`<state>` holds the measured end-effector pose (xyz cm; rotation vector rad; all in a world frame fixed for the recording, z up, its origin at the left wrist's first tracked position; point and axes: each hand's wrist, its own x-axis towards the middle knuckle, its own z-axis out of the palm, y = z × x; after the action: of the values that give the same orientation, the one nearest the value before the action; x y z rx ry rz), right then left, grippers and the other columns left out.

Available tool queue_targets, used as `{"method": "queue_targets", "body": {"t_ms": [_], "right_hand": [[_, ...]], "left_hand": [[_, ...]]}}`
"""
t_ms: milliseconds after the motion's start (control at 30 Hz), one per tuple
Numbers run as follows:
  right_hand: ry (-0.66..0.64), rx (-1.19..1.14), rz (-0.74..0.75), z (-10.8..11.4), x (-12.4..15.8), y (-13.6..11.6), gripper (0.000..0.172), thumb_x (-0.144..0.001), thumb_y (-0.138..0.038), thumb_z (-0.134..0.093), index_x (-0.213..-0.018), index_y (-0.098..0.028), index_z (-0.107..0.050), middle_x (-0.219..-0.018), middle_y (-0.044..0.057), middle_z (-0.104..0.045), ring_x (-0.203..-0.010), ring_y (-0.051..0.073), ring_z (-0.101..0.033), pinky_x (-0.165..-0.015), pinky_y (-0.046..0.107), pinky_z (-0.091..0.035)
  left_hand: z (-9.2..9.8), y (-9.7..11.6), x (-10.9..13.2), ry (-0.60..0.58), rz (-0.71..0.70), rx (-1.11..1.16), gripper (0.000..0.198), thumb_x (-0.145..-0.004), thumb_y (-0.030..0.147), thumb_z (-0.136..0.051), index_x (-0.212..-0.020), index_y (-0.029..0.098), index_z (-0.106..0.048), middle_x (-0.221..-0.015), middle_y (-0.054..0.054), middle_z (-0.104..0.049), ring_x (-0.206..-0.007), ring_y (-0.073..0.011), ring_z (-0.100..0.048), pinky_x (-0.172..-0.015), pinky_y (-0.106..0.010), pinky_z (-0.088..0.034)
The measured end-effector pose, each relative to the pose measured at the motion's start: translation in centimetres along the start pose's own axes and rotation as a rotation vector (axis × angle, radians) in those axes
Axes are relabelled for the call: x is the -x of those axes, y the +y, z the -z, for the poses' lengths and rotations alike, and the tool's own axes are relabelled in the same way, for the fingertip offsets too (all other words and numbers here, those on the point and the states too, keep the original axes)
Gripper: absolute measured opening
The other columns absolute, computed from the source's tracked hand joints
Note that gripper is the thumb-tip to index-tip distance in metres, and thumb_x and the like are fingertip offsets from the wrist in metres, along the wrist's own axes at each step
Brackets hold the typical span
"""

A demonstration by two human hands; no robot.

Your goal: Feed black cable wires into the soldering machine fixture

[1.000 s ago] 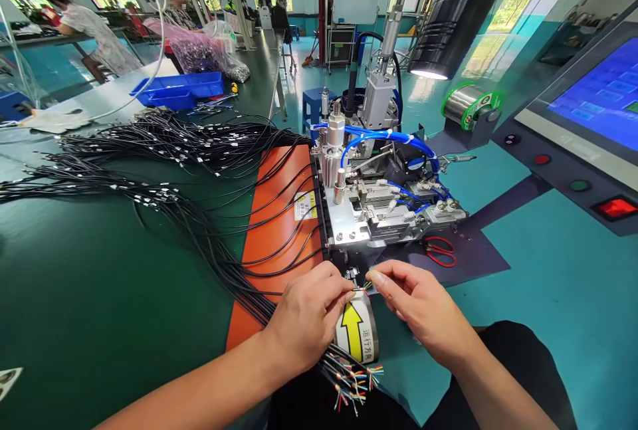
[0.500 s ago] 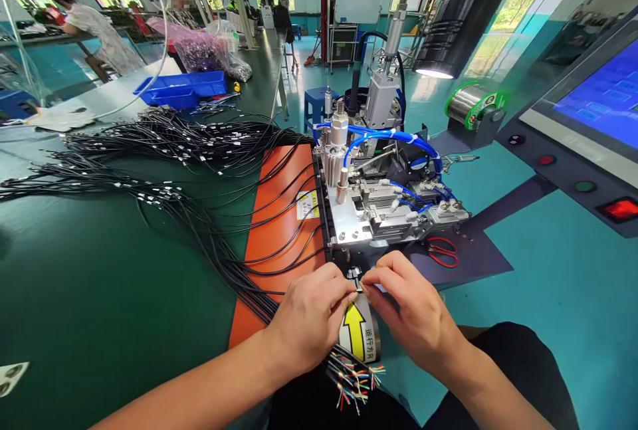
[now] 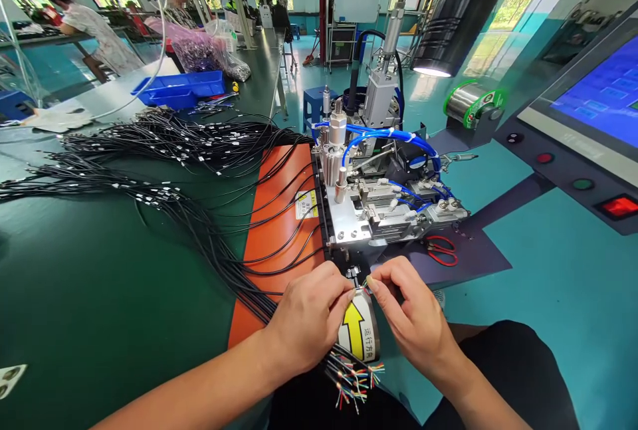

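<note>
My left hand (image 3: 309, 314) is closed in a pinch on a thin black cable at the front of a small metal machine (image 3: 379, 197). My right hand (image 3: 413, 317) pinches the cable's coloured wire ends close to the left fingertips, just above a white label with a yellow arrow (image 3: 357, 331). A thick bundle of black cables (image 3: 199, 224) runs from the left across an orange mat (image 3: 279, 230) and under my left wrist. Their stripped coloured ends (image 3: 355, 378) stick out near my lap.
Red-handled scissors (image 3: 438, 249) lie right of the machine. A solder spool (image 3: 471, 103), a black lamp (image 3: 456, 24) and a control panel with a blue screen (image 3: 598, 111) stand at right. A blue tray (image 3: 177, 88) sits far left, near people seated at the benches.
Half a second ago both hands pressed together closer to the machine's front edge. Now they have drawn back slightly and the fingertips are a little apart, as one second ago.
</note>
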<state>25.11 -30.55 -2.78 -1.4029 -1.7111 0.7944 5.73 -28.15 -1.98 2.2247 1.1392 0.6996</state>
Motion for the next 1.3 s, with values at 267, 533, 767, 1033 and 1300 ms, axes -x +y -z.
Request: {"method": "queue_targets", "body": {"t_ms": [267, 533, 767, 1033, 1300], "right_hand": [[-0.073, -0.059, -0.082, 0.3, -0.4, -0.4, 0.019, -0.102, -0.029, -0.048, -0.088, -0.022, -0.057, -0.089, 0.002, -0.055, -0.082, 0.017, -0.053, -0.073, 0.030, -0.042], [-0.115, -0.093, -0.155, 0.5, -0.6, -0.5, 0.017, -0.099, -0.029, -0.051, -0.085, -0.022, -0.058, -0.084, -0.001, -0.054, -0.074, 0.015, -0.052, -0.067, 0.028, -0.043], [-0.157, -0.102, -0.211, 0.8, -1.1, -0.2, 0.016, -0.096, -0.031, -0.054, -0.087, -0.021, -0.064, -0.082, -0.001, -0.057, -0.073, 0.015, -0.054, -0.067, 0.027, -0.044], [-0.205, -0.234, -0.297, 0.7, -1.0, 0.5, 0.026, -0.096, -0.041, -0.054, -0.083, -0.020, -0.061, -0.074, -0.003, -0.051, -0.067, 0.013, -0.045, -0.062, 0.025, -0.038], [-0.179, -0.497, -0.427, -0.3, -1.4, 1.0, 0.034, -0.093, -0.049, -0.058, -0.079, -0.018, -0.058, -0.067, -0.005, -0.041, -0.059, 0.010, -0.032, -0.051, 0.022, -0.026]], "left_hand": [[0.0, 0.0, -0.1, -0.004, -0.040, -0.011, 0.019, -0.096, 0.017, -0.051, -0.092, 0.016, -0.069, -0.081, -0.005, -0.057, -0.070, -0.0159, -0.053, -0.063, -0.026, -0.043], [0.1, -0.1, 0.0, -0.014, -0.064, -0.016, 0.020, -0.096, 0.016, -0.050, -0.092, 0.017, -0.070, -0.079, -0.004, -0.056, -0.069, -0.0157, -0.052, -0.061, -0.026, -0.043], [0.2, -0.1, -0.1, -0.019, -0.078, -0.008, 0.021, -0.096, 0.016, -0.049, -0.094, 0.016, -0.070, -0.080, -0.005, -0.056, -0.070, -0.0160, -0.052, -0.062, -0.026, -0.043], [0.1, -0.1, -0.1, -0.020, -0.067, 0.014, 0.021, -0.097, 0.016, -0.049, -0.095, 0.016, -0.070, -0.080, -0.004, -0.056, -0.070, -0.0155, -0.051, -0.062, -0.026, -0.042], [0.8, -0.3, -0.2, -0.036, -0.017, 0.016, 0.021, -0.097, 0.016, -0.050, -0.104, 0.019, -0.069, -0.088, -0.004, -0.058, -0.075, -0.0152, -0.054, -0.066, -0.025, -0.046]]}}
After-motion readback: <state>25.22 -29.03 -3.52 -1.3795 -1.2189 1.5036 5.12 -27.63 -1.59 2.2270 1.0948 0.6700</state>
